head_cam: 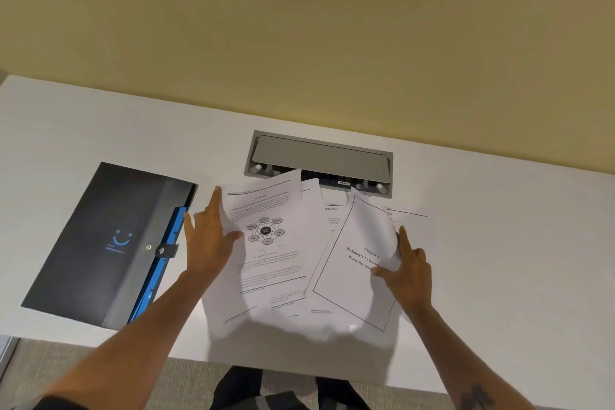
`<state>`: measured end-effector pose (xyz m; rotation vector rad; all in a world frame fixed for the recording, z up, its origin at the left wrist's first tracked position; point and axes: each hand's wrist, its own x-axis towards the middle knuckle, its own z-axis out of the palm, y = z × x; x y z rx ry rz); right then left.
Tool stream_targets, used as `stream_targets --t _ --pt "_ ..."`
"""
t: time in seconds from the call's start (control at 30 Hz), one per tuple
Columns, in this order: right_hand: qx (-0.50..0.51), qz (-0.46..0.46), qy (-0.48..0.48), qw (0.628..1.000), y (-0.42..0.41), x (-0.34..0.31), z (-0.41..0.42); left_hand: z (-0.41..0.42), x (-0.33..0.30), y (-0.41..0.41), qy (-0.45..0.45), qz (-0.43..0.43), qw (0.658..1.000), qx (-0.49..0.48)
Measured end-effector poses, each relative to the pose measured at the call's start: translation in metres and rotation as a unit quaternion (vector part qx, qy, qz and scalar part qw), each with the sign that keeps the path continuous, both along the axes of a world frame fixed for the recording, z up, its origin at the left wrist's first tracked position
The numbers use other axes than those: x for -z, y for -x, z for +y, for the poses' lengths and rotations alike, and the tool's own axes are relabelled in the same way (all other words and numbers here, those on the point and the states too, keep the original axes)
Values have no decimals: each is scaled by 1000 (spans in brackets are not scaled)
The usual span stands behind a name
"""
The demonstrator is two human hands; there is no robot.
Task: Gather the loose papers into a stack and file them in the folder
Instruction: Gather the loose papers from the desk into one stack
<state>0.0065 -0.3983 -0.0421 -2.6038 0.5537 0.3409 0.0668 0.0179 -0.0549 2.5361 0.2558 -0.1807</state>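
Note:
Several loose printed papers (pixel 283 263) lie fanned and overlapping on the white table, one showing a round diagram, another a framed chapter title page (pixel 352 243). My left hand (pixel 208 240) presses on the left edge of the pile, thumb on the diagram sheet. My right hand (pixel 407 266) grips the right edge of the title page, which curls up under the fingers. A dark grey folder (pixel 100 243) with a blue spine and snap strap lies closed to the left of the papers, apart from them.
A grey cable-access flap (pixel 319 156) is set into the white table (pixel 499 243) just behind the papers, against the yellow wall. The table's near edge runs below the papers, with carpet and my legs beneath.

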Motion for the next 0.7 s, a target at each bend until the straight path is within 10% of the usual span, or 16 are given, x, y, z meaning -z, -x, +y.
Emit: stream_targets --t 0.7 --pt "113 -127 -66 983 11 2 21 -12 1 1 7 -23 997 -75"
